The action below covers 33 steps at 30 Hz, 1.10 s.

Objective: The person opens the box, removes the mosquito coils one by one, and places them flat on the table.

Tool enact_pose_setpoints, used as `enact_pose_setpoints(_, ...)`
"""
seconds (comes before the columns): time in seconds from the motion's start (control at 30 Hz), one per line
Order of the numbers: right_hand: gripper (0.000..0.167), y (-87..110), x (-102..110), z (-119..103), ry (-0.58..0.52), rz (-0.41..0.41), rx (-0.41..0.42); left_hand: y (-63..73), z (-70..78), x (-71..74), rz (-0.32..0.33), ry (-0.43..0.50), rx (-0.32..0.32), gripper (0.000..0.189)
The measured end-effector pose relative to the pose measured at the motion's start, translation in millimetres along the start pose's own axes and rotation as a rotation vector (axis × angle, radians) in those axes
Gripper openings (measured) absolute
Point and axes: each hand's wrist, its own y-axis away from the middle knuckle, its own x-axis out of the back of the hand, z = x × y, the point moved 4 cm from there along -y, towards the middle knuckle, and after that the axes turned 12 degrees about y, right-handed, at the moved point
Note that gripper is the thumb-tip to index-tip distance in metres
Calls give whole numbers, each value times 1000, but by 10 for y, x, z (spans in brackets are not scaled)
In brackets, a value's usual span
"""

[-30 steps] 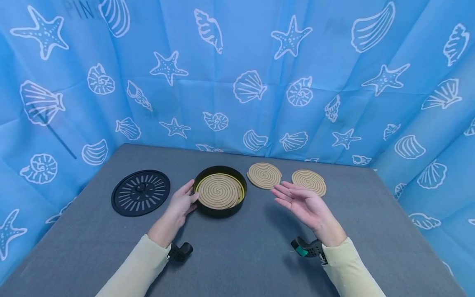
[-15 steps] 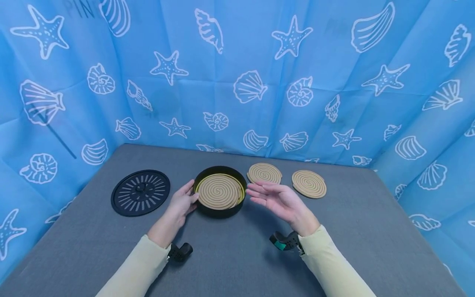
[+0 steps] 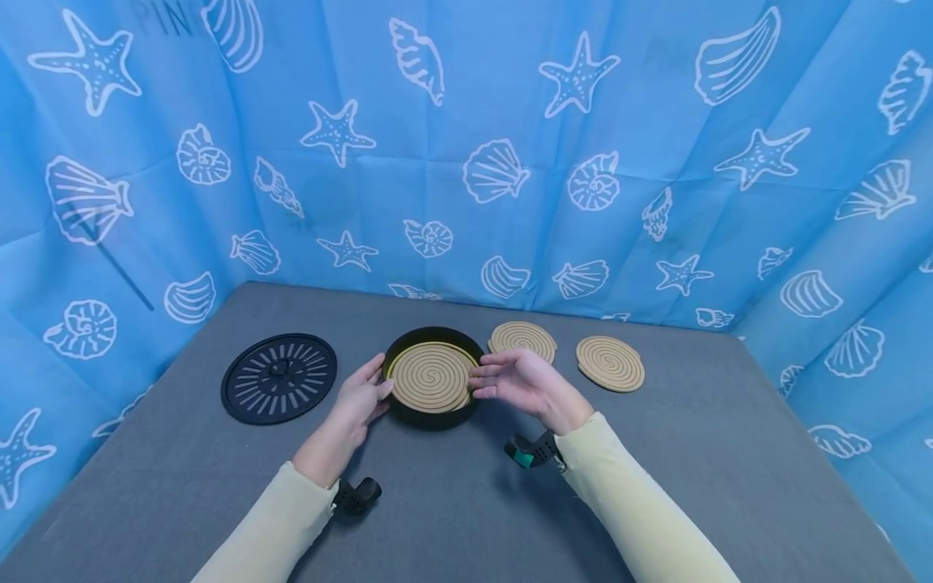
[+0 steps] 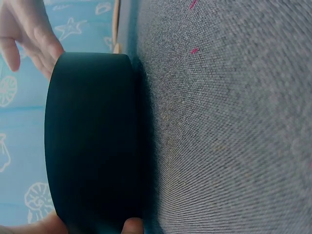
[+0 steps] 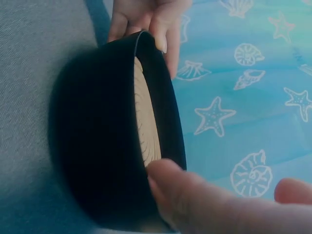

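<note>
A round black mosquito coil tin [image 3: 435, 419] sits mid-table with a tan mosquito coil [image 3: 430, 376] lying in it; a yellow band shows along the inner edge. My left hand [image 3: 359, 401] grips the tin's left side, thumb over the rim and fingers along the outer wall. At the opposite side, my right hand [image 3: 523, 384] has its relaxed fingers at the rim, fingertips overlapping the coil's right edge. In the right wrist view a fingertip [image 5: 163, 170] reaches over the tin's lip beside the coil [image 5: 146, 117].
A slotted black lid [image 3: 279, 379] with a central knob lies flat left of the tin. Two more tan coils, one [image 3: 525, 338] partly behind my right hand and another [image 3: 611, 363] farther right, lie on the grey cloth. A blue shell-print curtain [image 3: 466, 162] stands behind the table.
My right hand has moved left from near the far-right coil to the tin's right rim. The left hand keeps its grip, and the tin stays in place.
</note>
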Motion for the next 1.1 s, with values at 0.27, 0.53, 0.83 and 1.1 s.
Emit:
enact_pose_setpoints(0.27,60,-103,-34,-36,16,46,-63,-9,-3,8,-10,10,7,58)
enact_pose_setpoints(0.53,61,-119,-36,-51,56,47,-91,-12,-1,7,-12,8,10,58)
enact_pose_setpoints(0.83,61,-120,-7,-68,61,47,-128,-12,7,8,-11,10,14,57)
enact_pose_setpoints(1.1,57,-116,14,-103,274,63,-164,-19,0,2,3,16,19,58)
